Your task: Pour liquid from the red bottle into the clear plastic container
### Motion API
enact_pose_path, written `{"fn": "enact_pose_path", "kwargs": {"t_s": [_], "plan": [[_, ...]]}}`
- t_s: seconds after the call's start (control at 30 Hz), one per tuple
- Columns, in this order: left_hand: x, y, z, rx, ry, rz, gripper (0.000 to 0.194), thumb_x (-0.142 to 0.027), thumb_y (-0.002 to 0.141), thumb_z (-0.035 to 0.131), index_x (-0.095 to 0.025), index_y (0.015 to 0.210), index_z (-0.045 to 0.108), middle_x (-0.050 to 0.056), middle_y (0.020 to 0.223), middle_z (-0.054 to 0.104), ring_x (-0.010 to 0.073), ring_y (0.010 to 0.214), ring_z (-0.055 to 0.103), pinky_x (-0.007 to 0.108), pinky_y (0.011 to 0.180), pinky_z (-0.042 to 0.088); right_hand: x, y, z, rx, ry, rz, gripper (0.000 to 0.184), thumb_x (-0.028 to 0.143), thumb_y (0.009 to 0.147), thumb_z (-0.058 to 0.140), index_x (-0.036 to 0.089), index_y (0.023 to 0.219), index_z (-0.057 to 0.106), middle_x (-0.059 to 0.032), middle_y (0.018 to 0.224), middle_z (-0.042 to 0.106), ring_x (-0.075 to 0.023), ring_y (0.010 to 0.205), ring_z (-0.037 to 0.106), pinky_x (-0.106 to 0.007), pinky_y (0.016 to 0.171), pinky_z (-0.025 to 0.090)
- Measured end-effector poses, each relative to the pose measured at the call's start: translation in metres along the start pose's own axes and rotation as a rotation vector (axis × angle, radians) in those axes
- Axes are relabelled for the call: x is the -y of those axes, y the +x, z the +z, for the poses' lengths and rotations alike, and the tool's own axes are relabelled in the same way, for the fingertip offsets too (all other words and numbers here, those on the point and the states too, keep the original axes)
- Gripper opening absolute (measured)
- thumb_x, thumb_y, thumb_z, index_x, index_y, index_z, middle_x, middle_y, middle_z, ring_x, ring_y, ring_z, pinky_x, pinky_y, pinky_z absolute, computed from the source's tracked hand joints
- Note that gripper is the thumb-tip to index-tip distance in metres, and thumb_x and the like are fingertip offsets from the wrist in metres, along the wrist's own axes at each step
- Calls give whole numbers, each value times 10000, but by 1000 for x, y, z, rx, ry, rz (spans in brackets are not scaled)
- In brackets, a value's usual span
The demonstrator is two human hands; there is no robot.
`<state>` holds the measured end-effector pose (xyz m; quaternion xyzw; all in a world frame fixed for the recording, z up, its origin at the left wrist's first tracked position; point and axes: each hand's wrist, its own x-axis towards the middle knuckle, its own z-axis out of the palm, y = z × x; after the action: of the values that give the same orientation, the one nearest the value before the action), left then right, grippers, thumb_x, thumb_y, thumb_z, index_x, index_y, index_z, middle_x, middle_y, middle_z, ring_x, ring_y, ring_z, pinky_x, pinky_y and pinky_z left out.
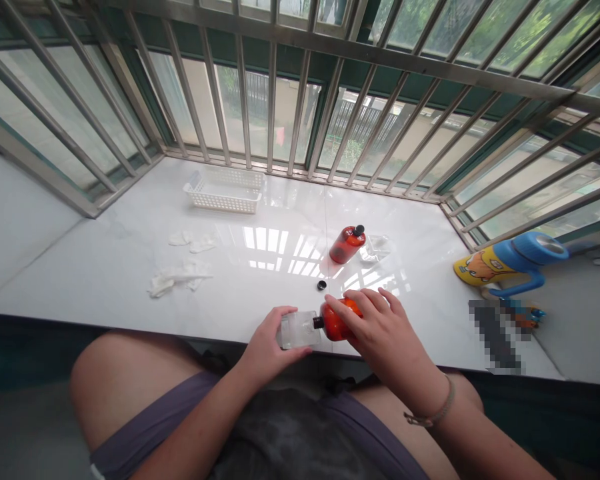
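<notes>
My right hand (380,330) is wrapped around an orange-red bottle (336,321) lying sideways at the near edge of the white sill (130,267), its black neck pointing left. My left hand (270,343) grips a small clear container (298,329) held against that neck. A loose black cap (321,285) lies on the sill just behind the two hands. A second orange-red bottle (347,244) with a black cap lies tilted farther back, next to a clear plastic piece (376,248).
A white plastic basket (225,190) stands at the back near the window bars. Crumpled white tissues or gloves (180,275) lie left of centre. A yellow and blue watering can (510,260) lies at the right. My knees are under the sill's front edge.
</notes>
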<state>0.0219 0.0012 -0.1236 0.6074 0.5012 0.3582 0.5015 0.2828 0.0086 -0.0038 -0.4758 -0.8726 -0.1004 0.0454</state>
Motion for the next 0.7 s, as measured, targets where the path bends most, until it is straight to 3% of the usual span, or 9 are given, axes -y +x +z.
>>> {"fn": "enact_pose_path", "kwargs": {"t_s": [0.17,0.3,0.4,0.53,0.7], "plan": [[-3,0,-4,-11,67,9,734,-400,744,968,-300,1385,624,83,1396,694,324,1282,689,494,1135,566,0,-16,38,17,282,136,802,97,832,781,306,1556,506,-118,1385,673,-372,1227,633,-580,1082,510],[-7,2,-9,-26,140,46,703,-392,764,955,-299,1375,621,85,1412,677,326,1323,661,512,1177,530,1,-23,58,-50,539,245,745,143,852,733,330,1532,493,-100,1408,666,-350,1272,653,-549,1079,550],[-6,5,-12,-62,201,57,673,-372,814,911,-304,1405,596,90,1442,650,329,1367,628,531,1206,499,-5,-27,69,-113,755,413,686,275,869,765,325,1492,481,-99,1451,644,-343,1310,659,-528,1090,563],[-1,14,-17,-102,268,57,653,-372,876,848,-297,1457,559,113,1508,599,346,1448,559,576,1249,443,-22,-32,84,-156,988,637,734,488,828,855,309,1426,469,-101,1398,670,-325,1219,711,-521,1075,567],[-4,28,-26,-76,320,61,634,-413,911,810,-286,1479,558,124,1554,564,354,1505,508,584,1280,407,-38,-36,101,-244,1112,760,782,538,757,901,304,1395,513,-97,1340,718,-323,1186,723,-543,1084,560]]}}
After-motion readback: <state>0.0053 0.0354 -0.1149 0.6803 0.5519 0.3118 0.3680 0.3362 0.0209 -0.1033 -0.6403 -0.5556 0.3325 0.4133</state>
